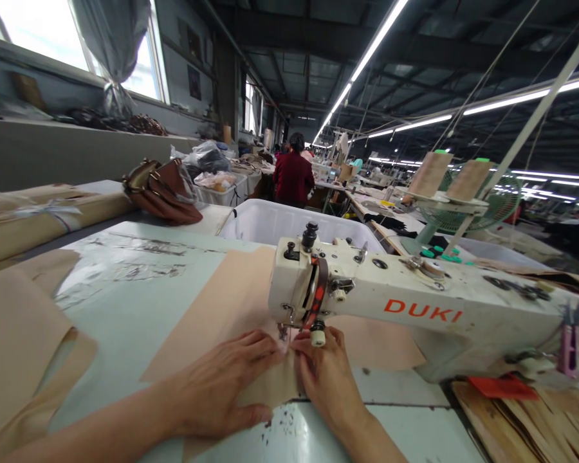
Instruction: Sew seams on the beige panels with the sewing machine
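Observation:
A white DUKI sewing machine (415, 305) stands on a pale green table (130, 315). A tan sheet of material (222, 308) lies under its needle. My left hand (226, 386) rests flat on the sheet just left of the needle, fingers stretched toward it. My right hand (325, 379) lies on the sheet directly under the machine head, fingertips pressed down beside the presser foot. The two hands nearly touch at the needle.
More tan pieces (19, 341) lie at the table's left. A white tub (280, 222) stands behind the machine. Brown bags (161, 190) sit at the back left. Thread cones (446, 173) and a fan stand at right. A person in red (293, 177) works farther back.

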